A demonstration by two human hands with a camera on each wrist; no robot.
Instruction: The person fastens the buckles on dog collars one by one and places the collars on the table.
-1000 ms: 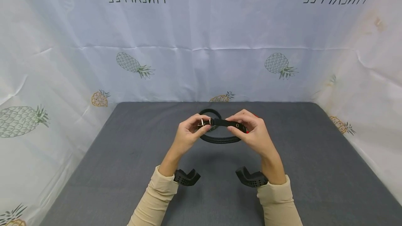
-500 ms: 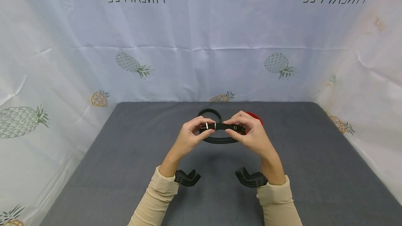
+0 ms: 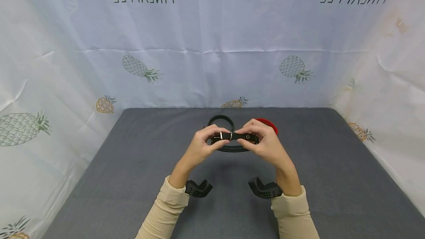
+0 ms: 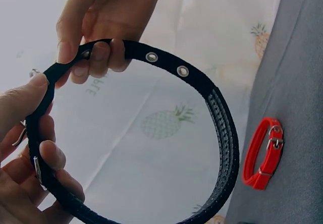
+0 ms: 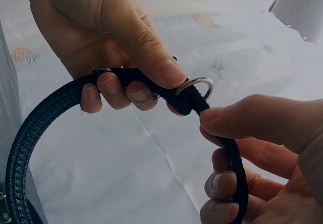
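Both hands hold a black pet collar, curved into a loop, above the table. My left hand (image 3: 200, 144) pinches the collar (image 4: 229, 138) at its buckle end, thumb and index fingertip near the metal buckle (image 3: 221, 135). Beside that thumb a metal D-ring (image 5: 206, 85) stands out from the strap. Gripped in the fingers and thumb of my right hand (image 3: 263, 141) is the strap end with metal eyelets (image 4: 152, 57). The fingertips of the two hands nearly meet at the D-ring. The collar's padded section (image 5: 28, 128) curves away beyond the hands.
A red collar (image 4: 262, 153) lies buckled on the grey table (image 3: 149, 180), behind my right hand. Another dark loop (image 3: 220, 117) lies on the table behind the left hand. White pineapple-print curtains (image 3: 212, 47) hang at the back and sides.
The hands have drawn slightly closer together, the buckle and D-ring shifting right and a little lower. More of the red collar shows behind the right hand.
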